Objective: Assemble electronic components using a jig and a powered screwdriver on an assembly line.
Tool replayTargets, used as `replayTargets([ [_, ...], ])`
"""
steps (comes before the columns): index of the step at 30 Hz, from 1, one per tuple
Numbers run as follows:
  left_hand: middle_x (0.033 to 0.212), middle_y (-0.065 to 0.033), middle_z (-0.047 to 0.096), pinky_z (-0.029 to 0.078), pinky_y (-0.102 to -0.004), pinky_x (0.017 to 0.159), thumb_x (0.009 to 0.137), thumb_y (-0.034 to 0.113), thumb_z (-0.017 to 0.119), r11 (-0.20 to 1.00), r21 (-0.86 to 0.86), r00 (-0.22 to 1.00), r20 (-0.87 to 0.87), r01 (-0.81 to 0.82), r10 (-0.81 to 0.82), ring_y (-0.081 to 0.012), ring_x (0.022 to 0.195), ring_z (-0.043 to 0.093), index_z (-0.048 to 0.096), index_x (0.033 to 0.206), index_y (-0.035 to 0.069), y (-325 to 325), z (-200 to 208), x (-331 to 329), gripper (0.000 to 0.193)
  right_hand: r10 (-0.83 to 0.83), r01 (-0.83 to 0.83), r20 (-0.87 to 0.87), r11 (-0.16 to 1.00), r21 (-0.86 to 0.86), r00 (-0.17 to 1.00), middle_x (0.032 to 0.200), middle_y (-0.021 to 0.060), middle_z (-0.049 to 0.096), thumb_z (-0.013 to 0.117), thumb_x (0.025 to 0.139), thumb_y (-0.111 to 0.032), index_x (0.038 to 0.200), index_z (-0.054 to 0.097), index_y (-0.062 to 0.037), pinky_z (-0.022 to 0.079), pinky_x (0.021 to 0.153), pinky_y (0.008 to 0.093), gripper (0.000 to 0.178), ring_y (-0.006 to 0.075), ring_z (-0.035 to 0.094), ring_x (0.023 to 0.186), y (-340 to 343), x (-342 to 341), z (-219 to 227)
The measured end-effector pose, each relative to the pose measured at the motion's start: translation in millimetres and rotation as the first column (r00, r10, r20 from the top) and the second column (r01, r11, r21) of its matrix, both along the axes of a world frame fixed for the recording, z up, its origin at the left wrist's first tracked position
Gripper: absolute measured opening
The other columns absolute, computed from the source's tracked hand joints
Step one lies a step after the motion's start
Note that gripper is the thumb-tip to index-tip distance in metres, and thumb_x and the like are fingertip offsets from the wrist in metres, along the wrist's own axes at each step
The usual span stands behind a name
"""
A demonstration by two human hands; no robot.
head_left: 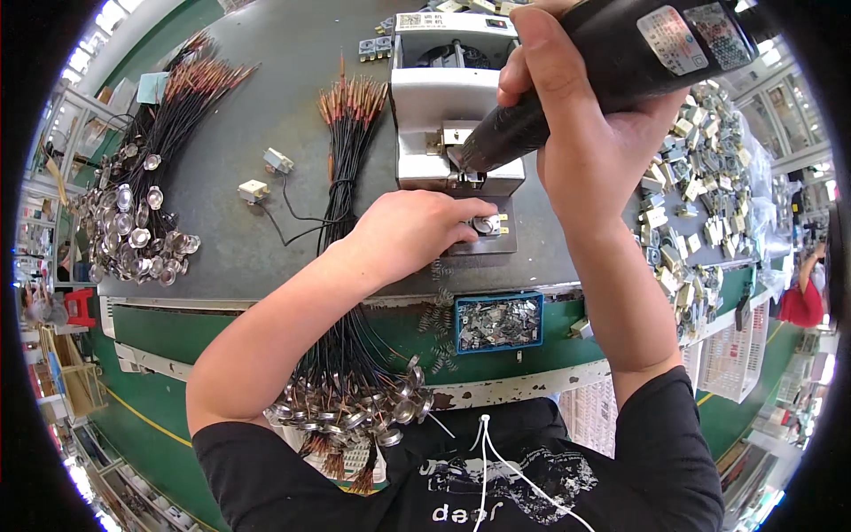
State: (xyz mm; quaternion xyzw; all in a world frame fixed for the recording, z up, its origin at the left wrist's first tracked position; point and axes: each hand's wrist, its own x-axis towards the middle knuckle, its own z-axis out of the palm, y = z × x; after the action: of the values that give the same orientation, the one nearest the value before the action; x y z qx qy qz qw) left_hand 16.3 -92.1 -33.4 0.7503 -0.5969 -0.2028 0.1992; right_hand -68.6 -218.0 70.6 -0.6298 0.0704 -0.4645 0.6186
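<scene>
My right hand [589,124] is wrapped round a thick black electric screwdriver [612,53], tilted so its narrow end points down-left at the front of a white and silver bench machine [456,93]. Its very tip is hard to make out against the metal there. Just below, my left hand [412,230] pinches a small round silver part with brass-coloured tabs [487,225] between thumb and forefinger, over a metal base plate [483,248]. Left of the machine lies a bundle of black wires [347,146] with copper-coloured ends, running under my left forearm.
A blue tray of small metal pieces [498,322] sits by the front edge, beside loose springs [439,310]. Two wired white connectors [253,191] lie left. A second wire bundle with round metal caps [137,222] stands far left. White terminal blocks [696,177] are heaped right.
</scene>
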Motion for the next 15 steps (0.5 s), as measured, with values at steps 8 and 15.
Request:
replayTargets([
  [8,0.099,-0.0101,0.075,0.057,-0.0443,0.078,0.095,0.033,0.065,0.998,-0.061,0.997,0.072,0.017,-0.013,-0.0313,0.095,0.072,0.068,0.133,0.024,3,-9,1,0.038,0.149,-0.14,0.123,0.987,-0.081,0.981,0.091,0.0063,0.071,0.076,0.086,0.005,0.116,0.059,0.0003,0.056,0.072,0.0274,0.035,0.0126,0.069,0.081,-5,20,-9],
  [15,0.1,-0.0103,0.074,0.056,-0.0426,0.082,0.096,0.029,0.067,0.999,-0.04,0.999,0.037,0.011,-0.009,-0.0301,0.094,0.071,0.066,0.136,0.024,2,-5,1,0.041,0.325,-0.38,-0.281,0.909,-0.171,0.903,0.1,0.0079,0.073,0.081,0.085,-0.007,0.127,0.057,-0.0004,0.056,0.088,0.0319,0.049,0.0151,0.069,0.095,-40,27,15],
])
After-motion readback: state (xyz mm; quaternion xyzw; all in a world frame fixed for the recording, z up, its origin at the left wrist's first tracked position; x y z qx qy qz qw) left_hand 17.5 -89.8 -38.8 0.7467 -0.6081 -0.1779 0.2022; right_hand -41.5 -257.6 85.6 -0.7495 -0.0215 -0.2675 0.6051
